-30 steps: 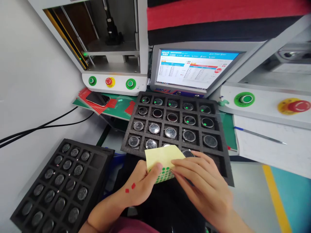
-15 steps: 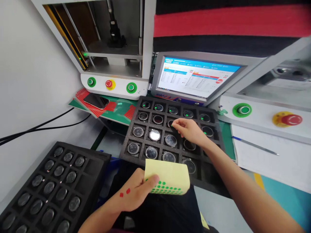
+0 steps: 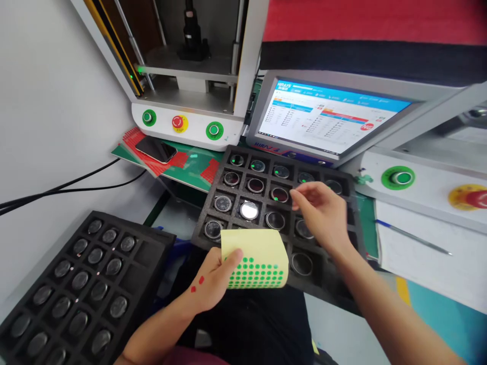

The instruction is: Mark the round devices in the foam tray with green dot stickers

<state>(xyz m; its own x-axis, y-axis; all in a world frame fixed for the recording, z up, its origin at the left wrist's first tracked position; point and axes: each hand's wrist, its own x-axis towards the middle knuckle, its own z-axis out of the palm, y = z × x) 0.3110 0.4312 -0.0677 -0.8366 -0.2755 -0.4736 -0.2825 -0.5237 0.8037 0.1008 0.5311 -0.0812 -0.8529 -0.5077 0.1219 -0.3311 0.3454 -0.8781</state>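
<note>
One sticker sheet (image 3: 261, 249), pale yellow with rows of green dots, is in front of your lap, held by your left hand (image 3: 212, 280). Grip: thumb over the left part, other fingers behind, closed on the sheet. Judged handling: very light, thin, springy rather than stiff; the free right side curls, so a hard pinch would likely crease it. Best hold: the plain upper band, away from the sticky dots.

Your right hand (image 3: 324, 209) is over the foam tray (image 3: 207, 209), fingertips bunched just right of one watch (image 3: 280, 194). Cannot tell whether that grip is fully closed or has anything between the tips. A green dot shows at this watch's lower left; several far-row watches bear one too.

Watch, judged: small, rigid, fairly dense; glossy face slippery and easily scratched. Take it by the metal rim, using the gap inside its compartment. Foam: soft, probably flexes under load; support opposite outer walls.

Further out: a second tray (image 3: 165, 240) of watches to your left; a phone (image 3: 155, 149) on red sheets at the green desk (image 3: 190, 175); a lit screen (image 3: 331, 119) beyond the tray; a pen (image 3: 414, 238) on paper (image 3: 449, 276) at right.
</note>
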